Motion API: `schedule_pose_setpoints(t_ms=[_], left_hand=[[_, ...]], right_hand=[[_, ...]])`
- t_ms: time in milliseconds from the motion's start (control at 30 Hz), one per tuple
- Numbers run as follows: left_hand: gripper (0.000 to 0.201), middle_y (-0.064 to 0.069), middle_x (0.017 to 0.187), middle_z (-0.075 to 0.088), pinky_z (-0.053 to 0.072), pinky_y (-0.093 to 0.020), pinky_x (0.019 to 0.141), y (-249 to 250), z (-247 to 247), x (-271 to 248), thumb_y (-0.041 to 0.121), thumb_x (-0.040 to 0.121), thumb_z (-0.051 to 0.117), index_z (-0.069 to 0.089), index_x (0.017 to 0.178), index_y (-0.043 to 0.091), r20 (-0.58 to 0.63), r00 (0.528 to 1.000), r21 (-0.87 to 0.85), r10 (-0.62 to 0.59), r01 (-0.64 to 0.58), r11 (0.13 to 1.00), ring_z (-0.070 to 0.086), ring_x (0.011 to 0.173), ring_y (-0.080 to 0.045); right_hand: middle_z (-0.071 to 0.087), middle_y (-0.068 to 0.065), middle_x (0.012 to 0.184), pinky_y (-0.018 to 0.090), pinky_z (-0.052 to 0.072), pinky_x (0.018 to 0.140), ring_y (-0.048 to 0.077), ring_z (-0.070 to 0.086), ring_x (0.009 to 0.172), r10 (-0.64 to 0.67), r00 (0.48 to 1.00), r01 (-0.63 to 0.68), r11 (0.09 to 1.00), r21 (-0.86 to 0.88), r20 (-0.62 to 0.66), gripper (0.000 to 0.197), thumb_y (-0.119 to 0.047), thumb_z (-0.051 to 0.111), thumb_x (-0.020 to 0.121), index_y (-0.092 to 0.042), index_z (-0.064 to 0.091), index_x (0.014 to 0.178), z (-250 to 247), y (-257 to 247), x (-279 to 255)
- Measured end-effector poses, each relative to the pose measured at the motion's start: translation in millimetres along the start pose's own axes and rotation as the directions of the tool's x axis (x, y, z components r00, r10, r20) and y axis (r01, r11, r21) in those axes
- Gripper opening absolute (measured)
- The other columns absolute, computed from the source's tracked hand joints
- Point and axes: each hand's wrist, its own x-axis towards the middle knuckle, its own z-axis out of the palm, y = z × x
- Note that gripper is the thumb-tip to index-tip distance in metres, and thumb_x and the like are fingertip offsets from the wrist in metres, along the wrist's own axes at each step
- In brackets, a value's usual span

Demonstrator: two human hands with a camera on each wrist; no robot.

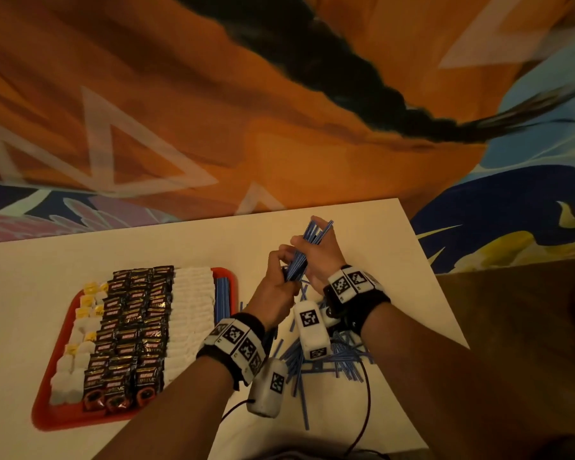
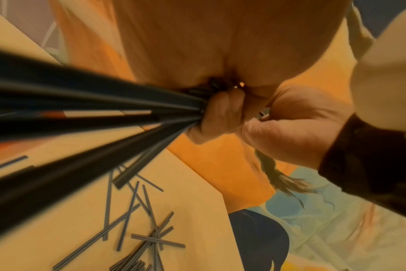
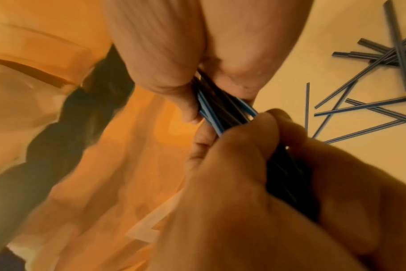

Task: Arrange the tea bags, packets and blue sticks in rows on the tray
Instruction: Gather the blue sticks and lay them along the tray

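Observation:
A red tray (image 1: 47,423) lies at the table's left. It carries rows of white tea bags (image 1: 77,327) with yellow tags, dark packets (image 1: 133,327), white packets (image 1: 189,310) and a few blue sticks (image 1: 222,293) along its right edge. Right of the tray, both hands hold one bundle of blue sticks (image 1: 307,250) above the table. My left hand (image 1: 279,277) grips its lower end, and my right hand (image 1: 316,257) grips it higher up. The right wrist view shows the bundle (image 3: 220,113) pinched between both hands. Loose blue sticks (image 1: 329,363) lie piled under my wrists.
The white table (image 1: 146,247) ends just beyond my hands and slants off at the right. A black cable (image 1: 365,410) trails over its near right part. More loose sticks (image 2: 132,220) are scattered below the bundle. Orange cloth and a dark braid (image 1: 345,78) hang beyond the far edge.

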Motion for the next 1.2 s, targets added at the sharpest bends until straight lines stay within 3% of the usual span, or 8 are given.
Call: schedule_pose_setpoints(t_ms=[167, 300, 433, 567, 733, 933, 1067, 1200], left_hand=[[0.035, -0.009, 0.079, 0.048, 0.033, -0.028, 0.046, 8.5, -5.0, 4.2, -0.001, 0.092, 0.047, 0.028, 0.107, 0.025, -0.045, 0.999, 0.106, 0.013, -0.008, 0.994, 0.036, 0.056, -0.019], [0.036, -0.006, 0.069, 0.044, 0.027, -0.023, 0.040, 15.1, -7.8, 5.9, -0.003, 0.090, 0.050, 0.028, 0.110, 0.018, 0.003, 0.998, 0.038, -0.062, 0.062, 0.997, 0.031, 0.048, -0.016], [0.011, 0.001, 0.052, 0.038, 0.020, -0.021, 0.040, 25.3, -8.8, 7.4, 0.012, 0.098, 0.053, 0.043, 0.094, 0.013, 0.082, 0.986, -0.106, -0.143, 0.151, 0.983, 0.026, 0.040, -0.013], [0.035, 0.000, 0.050, 0.035, 0.018, -0.023, 0.040, 27.9, -13.6, 9.0, 0.034, 0.104, 0.050, 0.047, 0.077, 0.011, 0.130, 0.984, -0.072, -0.121, 0.131, 0.989, 0.022, 0.040, -0.014], [0.039, -0.001, 0.054, 0.041, 0.020, -0.023, 0.041, 30.9, -16.0, 6.4, 0.037, 0.104, 0.047, 0.040, 0.073, 0.015, 0.159, 0.984, -0.085, -0.080, 0.095, 0.992, 0.022, 0.041, -0.015], [0.043, 0.002, 0.049, 0.028, 0.018, -0.025, 0.043, 38.1, -13.7, 2.1, 0.031, 0.103, 0.051, 0.033, 0.067, 0.017, 0.176, 0.982, -0.063, -0.066, 0.078, 0.995, 0.018, 0.042, -0.015], [0.045, -0.003, 0.046, 0.031, 0.022, -0.021, 0.038, 41.6, -12.4, 1.3, 0.031, 0.102, 0.054, 0.037, 0.064, 0.014, 0.198, 0.980, -0.056, -0.019, 0.030, 0.998, 0.026, 0.036, -0.017], [0.046, -0.002, 0.045, 0.036, 0.021, -0.019, 0.037, 45.8, -10.5, 0.7, 0.027, 0.104, 0.051, 0.040, 0.062, 0.012, 0.160, 0.987, -0.134, -0.016, 0.037, 0.990, 0.024, 0.033, -0.014]], right_hand=[[0.053, 0.013, 0.080, 0.038, 0.058, 0.061, 0.025, 0.065, 0.067, -0.061, 0.997, 0.063, 0.996, -0.060, 0.044, 0.016, 0.007, 0.040, 0.100, -0.007, 0.043, 0.107, 6.7, -16.1, -4.4], [0.046, 0.010, 0.072, 0.044, 0.049, 0.068, 0.023, 0.050, 0.058, -0.138, 0.989, 0.147, 0.965, -0.216, 0.056, 0.020, 0.008, 0.037, 0.097, -0.011, 0.040, 0.093, 12.8, -19.8, -4.0], [0.047, 0.007, 0.074, 0.039, 0.049, 0.065, 0.018, 0.048, 0.056, -0.131, 0.985, 0.153, 0.964, -0.219, 0.114, 0.018, 0.001, 0.037, 0.101, -0.013, 0.039, 0.092, 18.5, -24.5, -8.1], [0.050, 0.006, 0.074, 0.039, 0.049, 0.065, 0.020, 0.054, 0.058, -0.096, 0.978, 0.131, 0.973, -0.189, 0.184, 0.008, -0.015, 0.041, 0.104, -0.017, 0.042, 0.097, 19.4, -29.8, -14.5], [0.059, 0.009, 0.082, 0.043, 0.056, 0.070, 0.026, 0.066, 0.067, -0.118, 0.982, 0.146, 0.969, -0.200, 0.149, 0.010, -0.022, 0.048, 0.102, -0.014, 0.044, 0.106, 15.8, -46.7, -16.6], [0.070, 0.004, 0.096, 0.050, 0.056, 0.083, 0.027, 0.071, 0.080, -0.336, 0.936, 0.334, 0.749, -0.572, 0.107, 0.022, -0.052, 0.055, 0.089, -0.030, 0.055, 0.091, 21.2, -73.0, -9.8], [0.069, 0.004, 0.081, 0.043, 0.059, 0.072, 0.021, 0.071, 0.064, -0.337, 0.907, 0.415, 0.605, -0.679, 0.254, 0.025, -0.013, 0.038, 0.102, -0.016, 0.060, 0.090, 29.6, -71.3, -13.4], [0.069, 0.006, 0.083, 0.033, 0.057, 0.067, 0.018, 0.071, 0.065, -0.331, 0.902, 0.422, 0.543, -0.726, 0.277, 0.021, -0.015, 0.036, 0.103, -0.016, 0.055, 0.111, 34.6, -66.0, -18.5]])
